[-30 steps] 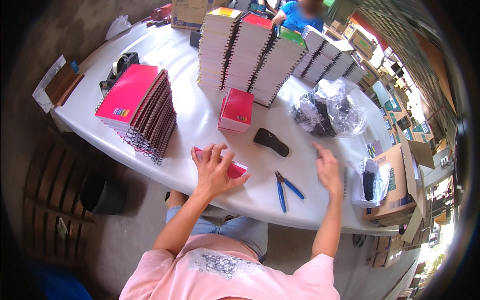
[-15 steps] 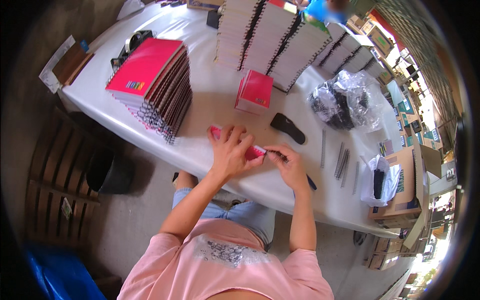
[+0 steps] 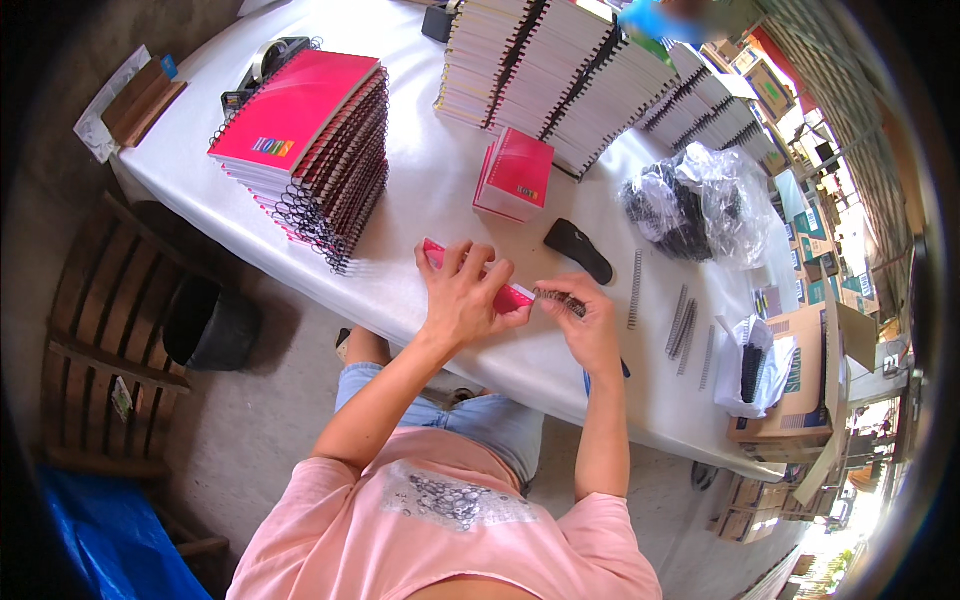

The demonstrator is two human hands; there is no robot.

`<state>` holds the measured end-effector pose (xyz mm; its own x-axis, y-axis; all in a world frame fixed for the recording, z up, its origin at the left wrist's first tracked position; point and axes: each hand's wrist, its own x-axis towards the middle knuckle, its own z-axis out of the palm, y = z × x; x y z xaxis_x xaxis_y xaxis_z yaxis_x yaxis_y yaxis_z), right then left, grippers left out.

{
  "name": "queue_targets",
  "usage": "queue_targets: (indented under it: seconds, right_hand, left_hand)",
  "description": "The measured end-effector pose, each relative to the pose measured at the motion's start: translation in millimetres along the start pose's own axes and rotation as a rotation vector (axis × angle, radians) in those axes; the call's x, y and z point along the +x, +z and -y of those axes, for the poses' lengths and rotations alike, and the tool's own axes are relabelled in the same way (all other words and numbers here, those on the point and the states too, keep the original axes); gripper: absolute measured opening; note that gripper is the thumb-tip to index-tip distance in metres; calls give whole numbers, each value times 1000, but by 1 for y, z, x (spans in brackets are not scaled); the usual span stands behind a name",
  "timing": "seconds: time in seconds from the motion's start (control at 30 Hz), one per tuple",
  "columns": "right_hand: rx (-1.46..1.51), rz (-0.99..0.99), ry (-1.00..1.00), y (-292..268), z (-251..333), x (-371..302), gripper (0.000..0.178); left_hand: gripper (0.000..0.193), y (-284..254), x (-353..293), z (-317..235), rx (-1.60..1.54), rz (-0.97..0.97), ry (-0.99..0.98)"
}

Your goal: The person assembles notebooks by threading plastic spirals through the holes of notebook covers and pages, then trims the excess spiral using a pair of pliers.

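Note:
My left hand (image 3: 462, 297) is closed over a small pink notebook (image 3: 513, 300), gripping it near the table's front edge; punched holes show along its margin. In my right hand (image 3: 588, 328), thumb and fingers pinch a dark spiral coil (image 3: 566, 302), whose end meets the notebook's right corner. How far the coil runs into the holes I cannot tell. Beyond the hands stands a short stack of small red notebooks (image 3: 516, 170). A black curved object (image 3: 578, 250) lies just past my right hand. Several loose spiral coils (image 3: 684, 328) lie to its right.
A tall stack of spiral-bound red notebooks (image 3: 300, 110) stands at left. High piles of bound books (image 3: 560, 80) rise at the back. A clear plastic bag of black coils (image 3: 695, 205) and a cardboard box (image 3: 795, 370) are at right. A black bin (image 3: 215, 325) is on the floor.
The view has shifted slightly. My left hand keeps its grip on the notebook, and my right hand still pinches the coil at its corner, with more of the coil now showing.

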<state>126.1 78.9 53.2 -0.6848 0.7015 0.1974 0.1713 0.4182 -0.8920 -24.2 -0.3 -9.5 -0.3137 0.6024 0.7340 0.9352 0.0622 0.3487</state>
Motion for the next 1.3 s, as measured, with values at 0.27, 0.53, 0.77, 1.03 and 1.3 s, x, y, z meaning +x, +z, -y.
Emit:
queue_targets:
  seconds: [0.27, 0.53, 0.77, 1.03, 1.3]
  right_hand:
    - [53, -5, -23, -1, -11, -2, 23]
    - [116, 211, 169, -10, -7, -1, 24]
    - [-68, 90, 71, 0, -2, -8, 31]
    - [71, 516, 404, -27, -16, 25, 31]
    - [-714, 10, 61, -58, -98, 54, 37]
  left_hand:
    - [45, -1, 0, 1, -8, -4, 3]
    - [47, -4, 1, 2, 5, 24, 20]
    - [54, -12, 5, 14, -18, 71, 29]
    - [52, -12, 0, 23, 10, 98, 80]
    - [57, -19, 9, 23, -198, 123, 66]
